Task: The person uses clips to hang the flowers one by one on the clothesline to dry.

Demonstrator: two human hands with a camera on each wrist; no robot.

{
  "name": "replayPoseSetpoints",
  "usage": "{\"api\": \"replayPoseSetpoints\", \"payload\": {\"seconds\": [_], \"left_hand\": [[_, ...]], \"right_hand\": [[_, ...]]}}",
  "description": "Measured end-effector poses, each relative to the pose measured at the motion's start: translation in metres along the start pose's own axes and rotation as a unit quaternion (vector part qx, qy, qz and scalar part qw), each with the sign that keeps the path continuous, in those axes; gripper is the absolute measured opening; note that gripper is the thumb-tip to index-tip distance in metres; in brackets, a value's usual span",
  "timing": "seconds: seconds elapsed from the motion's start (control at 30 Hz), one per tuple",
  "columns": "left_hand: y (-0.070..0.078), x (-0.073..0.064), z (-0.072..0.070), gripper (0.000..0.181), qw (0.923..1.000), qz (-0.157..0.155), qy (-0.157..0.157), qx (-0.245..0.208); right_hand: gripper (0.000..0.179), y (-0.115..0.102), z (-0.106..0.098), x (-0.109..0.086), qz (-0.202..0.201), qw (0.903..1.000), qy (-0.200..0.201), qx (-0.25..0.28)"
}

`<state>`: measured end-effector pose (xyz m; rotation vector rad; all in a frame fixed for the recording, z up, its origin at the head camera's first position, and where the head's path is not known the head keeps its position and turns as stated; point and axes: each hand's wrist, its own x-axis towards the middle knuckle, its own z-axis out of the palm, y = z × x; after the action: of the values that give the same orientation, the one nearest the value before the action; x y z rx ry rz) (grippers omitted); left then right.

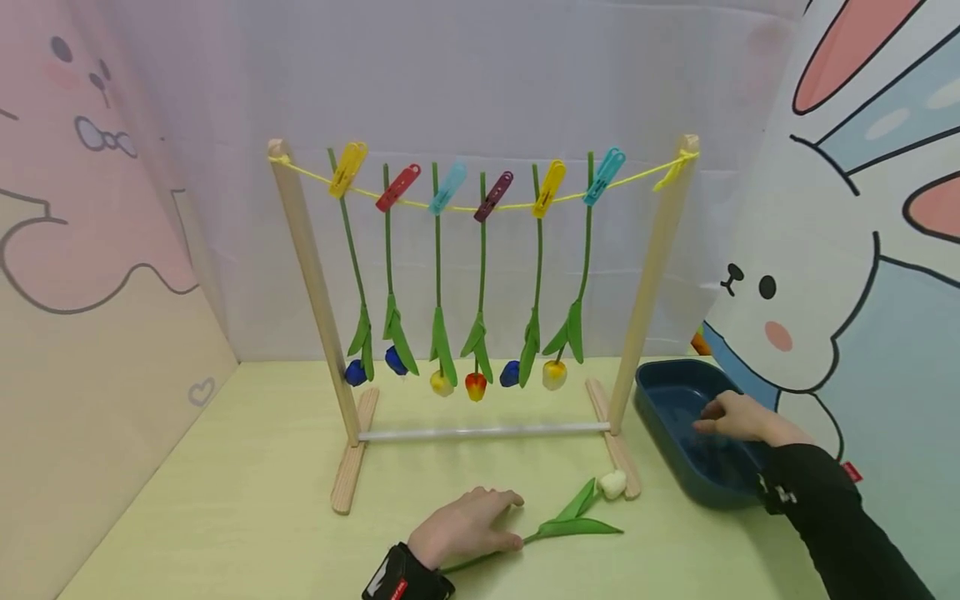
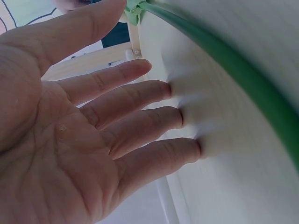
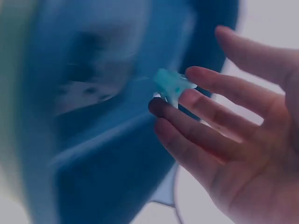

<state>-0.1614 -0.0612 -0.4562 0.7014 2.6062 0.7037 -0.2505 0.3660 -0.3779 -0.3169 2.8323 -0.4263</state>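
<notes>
My left hand (image 1: 468, 527) is over the table beside an artificial white tulip (image 1: 573, 527), its fingers spread. In the left wrist view the green stem (image 2: 233, 65) runs past the fingertips, and the palm is bare. Over the dark blue basin (image 1: 675, 450) at the right is my right hand (image 1: 738, 417), fingers extended and thumb apart. A teal clothespin (image 3: 170, 84) shows at its fingertips in the right wrist view, partly covered by them; no pinch on it is visible.
A wooden rack (image 1: 648, 287) carries a yellow string (image 1: 457, 208). Several tulips hang head down from it by coloured clothespins, among them a red clothespin (image 1: 398, 187) and a purple clothespin (image 1: 493, 197). A white bar (image 1: 483, 432) joins the rack's feet. Cartoon-printed curtains (image 1: 810, 333) surround the table.
</notes>
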Motion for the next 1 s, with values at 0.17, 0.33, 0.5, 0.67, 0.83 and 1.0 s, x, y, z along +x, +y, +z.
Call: {"api": "replayPoseSetpoints", "payload": {"seconds": [0.17, 0.33, 0.5, 0.67, 0.83, 1.0], "left_hand": [[-0.001, 0.001, 0.001, 0.046, 1.0000, -0.009, -0.003, 0.002], [0.000, 0.001, 0.002, 0.038, 0.9997, 0.009, 0.000, 0.021], [0.000, 0.002, 0.003, 0.029, 0.9997, 0.013, 0.006, 0.022], [-0.001, 0.002, 0.004, 0.026, 0.9996, 0.018, 0.009, 0.017], [-0.001, 0.001, 0.005, 0.022, 0.9990, 0.028, 0.015, 0.030], [-0.003, 0.003, 0.005, 0.019, 0.9985, 0.032, 0.024, 0.038]], "right_hand": [[0.032, -0.026, 0.003, -0.015, -0.025, 0.9889, 0.141, 0.041], [0.019, -0.056, 0.020, -0.024, -0.034, 0.9567, 0.267, 0.111], [0.019, -0.076, 0.036, -0.018, -0.065, 0.9197, 0.325, 0.210], [0.027, -0.060, 0.067, 0.005, -0.142, 0.8664, 0.363, 0.312], [0.035, -0.050, 0.085, 0.019, -0.226, 0.7972, 0.388, 0.403], [0.026, -0.078, 0.073, 0.005, -0.197, 0.7586, 0.385, 0.487]]}}
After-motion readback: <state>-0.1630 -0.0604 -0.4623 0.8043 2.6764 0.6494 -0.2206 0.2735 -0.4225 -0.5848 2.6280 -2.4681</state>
